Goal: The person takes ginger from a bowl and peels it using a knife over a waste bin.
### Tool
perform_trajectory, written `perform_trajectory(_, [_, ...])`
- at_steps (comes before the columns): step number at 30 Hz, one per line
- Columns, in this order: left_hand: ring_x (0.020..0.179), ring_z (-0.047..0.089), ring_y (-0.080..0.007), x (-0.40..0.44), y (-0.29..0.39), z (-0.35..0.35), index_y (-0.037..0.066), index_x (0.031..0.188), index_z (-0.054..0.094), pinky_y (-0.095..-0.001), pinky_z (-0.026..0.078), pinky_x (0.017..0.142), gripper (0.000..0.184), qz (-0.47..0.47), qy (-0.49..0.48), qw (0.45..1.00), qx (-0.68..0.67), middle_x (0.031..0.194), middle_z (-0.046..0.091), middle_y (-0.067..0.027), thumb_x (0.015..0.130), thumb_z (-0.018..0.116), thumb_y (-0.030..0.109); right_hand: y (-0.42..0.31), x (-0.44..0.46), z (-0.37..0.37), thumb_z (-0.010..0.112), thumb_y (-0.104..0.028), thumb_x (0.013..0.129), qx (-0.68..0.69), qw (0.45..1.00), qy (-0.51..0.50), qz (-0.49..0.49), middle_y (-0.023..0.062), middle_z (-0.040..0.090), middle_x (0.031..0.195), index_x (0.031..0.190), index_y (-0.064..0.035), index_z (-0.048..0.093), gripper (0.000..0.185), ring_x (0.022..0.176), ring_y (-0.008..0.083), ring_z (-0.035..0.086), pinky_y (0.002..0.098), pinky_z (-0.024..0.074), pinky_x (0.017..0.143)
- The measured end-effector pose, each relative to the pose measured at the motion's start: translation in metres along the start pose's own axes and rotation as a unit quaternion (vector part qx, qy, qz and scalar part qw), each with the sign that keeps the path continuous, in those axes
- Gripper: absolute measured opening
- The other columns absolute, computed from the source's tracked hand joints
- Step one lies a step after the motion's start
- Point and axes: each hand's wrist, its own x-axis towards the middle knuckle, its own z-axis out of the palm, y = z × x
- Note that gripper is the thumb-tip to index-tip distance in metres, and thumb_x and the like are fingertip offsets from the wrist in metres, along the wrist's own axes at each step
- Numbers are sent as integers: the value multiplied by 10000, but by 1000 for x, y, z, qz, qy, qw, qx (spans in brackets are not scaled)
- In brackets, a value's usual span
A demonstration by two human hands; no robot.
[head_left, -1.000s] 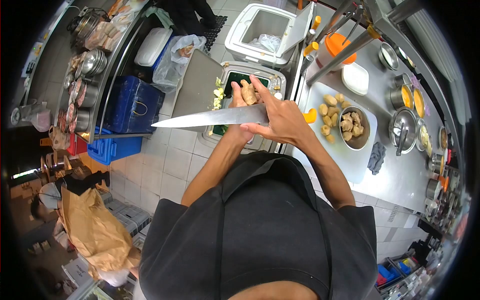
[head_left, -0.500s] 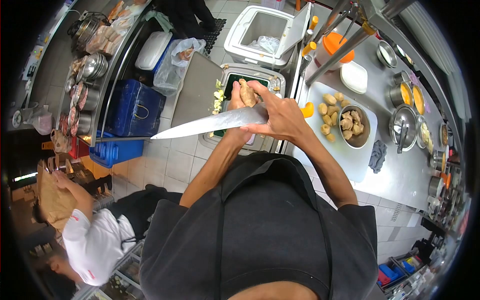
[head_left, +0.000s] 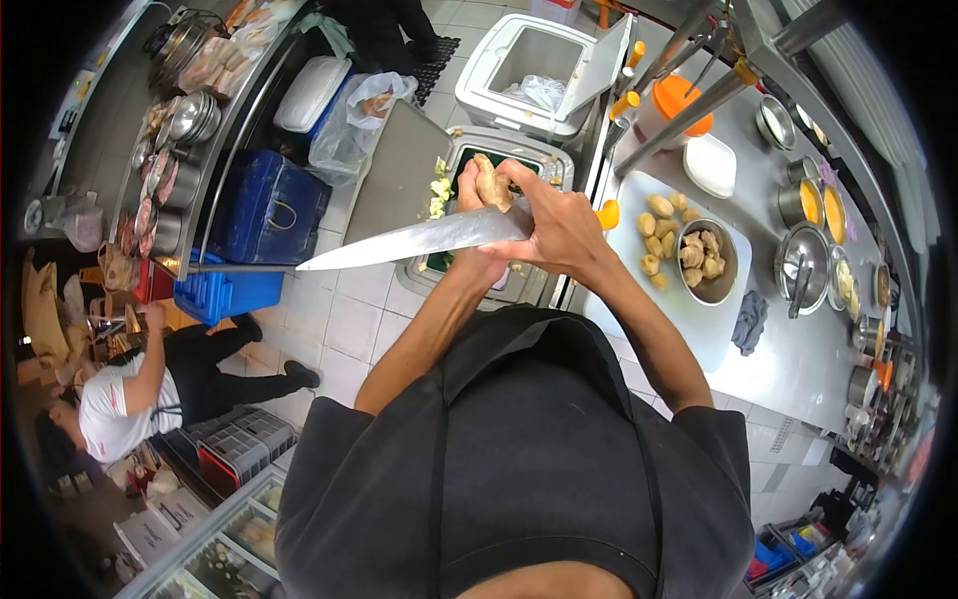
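My right hand (head_left: 564,230) is closed round a large knife (head_left: 419,240) with a yellow handle; the blade points left. My left hand (head_left: 471,215) holds a piece of ginger (head_left: 492,185) upright, partly hidden behind the blade and my right fingers. Both hands are over an open bin (head_left: 559,165) whose lid (head_left: 394,170) carries pale scraps. On the right, a white cutting board (head_left: 629,324) bears several peeled pieces (head_left: 662,207) and a metal bowl (head_left: 709,288) of ginger.
A white open bin (head_left: 484,85) stands beyond. A grey cloth (head_left: 749,321) lies by the board on the steel counter (head_left: 798,349). Blue containers (head_left: 264,210) stand at the left. Another person (head_left: 130,399) is at the lower left.
The ginger has tilted and turned in my left hand. The knife tip has dropped slightly. The other person has moved farther off to the left, away from the paper bag carried earlier.
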Motion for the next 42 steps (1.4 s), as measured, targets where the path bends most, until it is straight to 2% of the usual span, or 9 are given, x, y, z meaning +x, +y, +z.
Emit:
perform_trajectory(3, [806,562,-120,-9,4,10,159,1000,498,-310,500,748,352,42,-24,998,34,868,496,5,1051,343,471,-7,6,-12,789,-636,676,12,999,-37,10,175,680,896,1344,-89,472,920,676,348,671,409,520,585])
perform_trajectory(16, [1031,561,-148,1,6,-1,164,1150,451,-344,493,898,364,94,-75,993,-6,1047,503,-23,1057,334,496,-21,19,-6,776,-602,720,55,997,-3,60,137,660,957,1261,-101,512,783,677,333,657,405,529,613])
perform_trajectory(20, [1020,570,-154,5,3,-3,162,1152,453,-342,499,893,369,161,-51,986,6,1047,506,-24,1058,337,498,-22,22,-4,755,-574,758,55,997,11,45,131,642,1048,1242,-91,517,724,757,341,662,404,533,642])
perform_trajectory(26, [1013,571,-147,12,7,-3,147,1197,451,-336,501,884,366,90,-53,995,-4,1081,499,-24,1059,362,475,-18,29,5,754,-552,773,70,996,15,56,130,629,1005,1217,-74,517,694,779,336,648,394,525,686])
perform_trajectory(32, [929,562,-101,16,5,-2,153,1130,457,-307,507,735,323,227,42,969,86,1004,518,-5,1053,396,460,-6,35,8,791,-454,777,76,994,46,59,136,633,951,1135,-44,568,588,760,322,637,388,517,694])
perform_trajectory(34, [795,548,-92,3,8,-4,159,1055,445,-275,461,604,295,68,-4,987,146,962,526,1,1053,398,451,-1,44,3,790,-412,795,53,991,101,70,142,635,902,1043,-17,602,503,732,305,639,388,517,688])
perform_trajectory(37, [652,497,-96,-5,3,-7,165,990,451,-255,405,538,304,29,-17,997,76,872,528,-9,1056,387,455,17,59,-14,699,-518,860,51,988,95,111,152,639,866,1010,-58,593,495,734,359,659,420,518,700])
perform_trajectory(38, [583,451,-99,2,5,-19,152,981,489,-257,381,522,351,8,-85,996,27,778,506,-18,1051,389,481,18,57,-21,654,-516,901,91,983,35,158,184,663,849,1081,-49,599,504,746,370,661,418,505,727])
perform_trajectory(42, [513,400,-99,-7,22,-11,104,1010,531,-250,349,498,448,-34,-46,998,20,712,482,-20,1045,371,521,20,42,-5,573,-521,956,160,965,9,206,244,682,858,1350,-44,472,627,809,388,682,425,512,765])
